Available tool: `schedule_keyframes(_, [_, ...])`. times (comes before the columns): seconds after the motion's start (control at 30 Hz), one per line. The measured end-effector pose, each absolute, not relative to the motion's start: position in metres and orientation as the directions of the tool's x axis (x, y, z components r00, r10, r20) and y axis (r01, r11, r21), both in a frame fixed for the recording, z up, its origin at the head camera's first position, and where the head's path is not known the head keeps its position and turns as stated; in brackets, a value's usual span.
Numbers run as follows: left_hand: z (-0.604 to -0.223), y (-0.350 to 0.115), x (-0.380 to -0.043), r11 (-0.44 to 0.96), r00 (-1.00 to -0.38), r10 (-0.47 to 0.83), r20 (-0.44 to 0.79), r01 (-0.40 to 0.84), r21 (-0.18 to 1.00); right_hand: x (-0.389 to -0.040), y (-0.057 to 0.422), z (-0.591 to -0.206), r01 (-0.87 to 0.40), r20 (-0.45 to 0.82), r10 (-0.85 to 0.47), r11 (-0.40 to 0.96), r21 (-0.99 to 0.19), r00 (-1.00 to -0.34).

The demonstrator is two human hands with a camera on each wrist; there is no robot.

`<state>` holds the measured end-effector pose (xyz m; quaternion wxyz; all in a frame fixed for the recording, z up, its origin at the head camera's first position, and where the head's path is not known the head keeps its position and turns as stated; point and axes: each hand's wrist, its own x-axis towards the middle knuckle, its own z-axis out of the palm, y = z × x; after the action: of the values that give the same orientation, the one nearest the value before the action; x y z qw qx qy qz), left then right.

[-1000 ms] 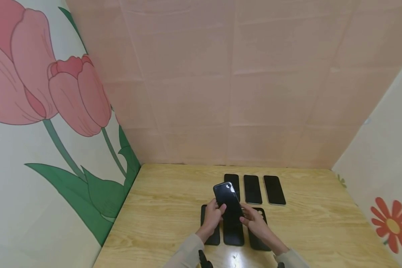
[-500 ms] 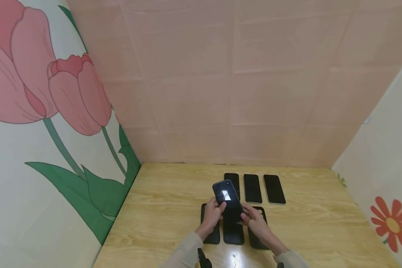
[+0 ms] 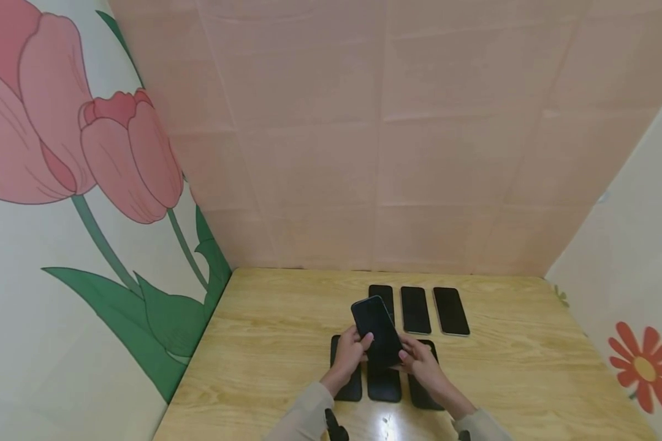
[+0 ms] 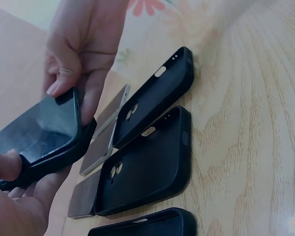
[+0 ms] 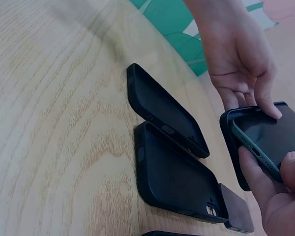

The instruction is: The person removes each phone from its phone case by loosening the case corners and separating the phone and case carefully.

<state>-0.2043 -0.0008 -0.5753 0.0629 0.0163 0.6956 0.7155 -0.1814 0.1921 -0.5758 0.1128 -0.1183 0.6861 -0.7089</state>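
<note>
Over the near row of cases, both hands hold a smartphone [image 3: 376,324] with a dark screen and a teal edge, together with a black phone case [image 5: 229,140] behind it. The phone lies partly in this case, its charging-port end standing up out of the rim in the right wrist view. My left hand [image 3: 349,358] grips the case's left side, thumb on the phone's front and fingers behind. My right hand [image 3: 423,364] pinches the phone's lower end, thumb on the screen and a finger along the port edge.
Three black phone cases lie open side up in the near row: left [image 3: 350,386], middle [image 3: 384,389] and right [image 3: 426,392]. Three dark-screened phones, one at the right end [image 3: 450,311], form a row behind, on the wooden table [image 3: 276,324]. A pink-covered wall [image 3: 320,184] stands beyond.
The phone and case have tilted slightly, and the bright reflection has left the screen. The right thumb has shifted a little up the lower edge. Both hands stay nearly in place.
</note>
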Motion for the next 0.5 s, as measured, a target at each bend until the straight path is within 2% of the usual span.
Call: schedule_keyframes(0.5, [-0.5743, 0.0, -0.2023, -0.022, -0.992, 0.118, -0.045, -0.048, 0.999, -0.1813, 0.194, -0.578, 0.021, -0.005, -0.269, -0.056, -0.998, -0.963])
